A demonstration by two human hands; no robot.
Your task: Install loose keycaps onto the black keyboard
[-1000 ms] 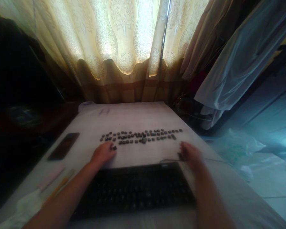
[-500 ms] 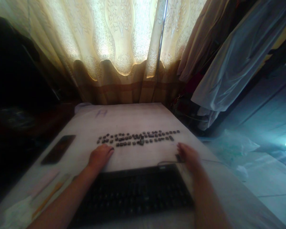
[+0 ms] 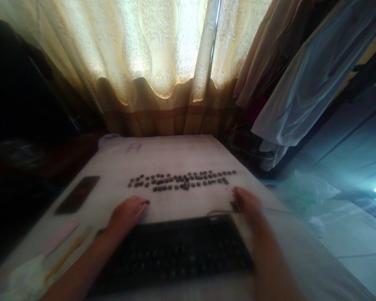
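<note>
A black keyboard (image 3: 181, 248) lies on the pale tabletop close to me, between my forearms. Beyond it, several small dark keycaps (image 3: 165, 187) are spread in uneven rows. My left hand (image 3: 130, 212) is just past the keyboard's upper left edge, its fingers closed on a small dark keycap (image 3: 147, 202). My right hand (image 3: 245, 202) rests beyond the keyboard's upper right corner, near the cable; it is blurred, and what its curled fingers hold, if anything, is hidden.
On the left lie a dark phone (image 3: 77, 195), a pink item (image 3: 61, 236), a brush with an orange handle (image 3: 64, 258) and a whitish cloth (image 3: 26, 278). A curtain (image 3: 159, 54) hangs behind the table (image 3: 175, 152). Clothes (image 3: 307, 83) hang at the right.
My left hand has drawn back toward the keyboard, away from the rows of keycaps, with the small dark piece at its fingertips. My right hand has hardly moved.
</note>
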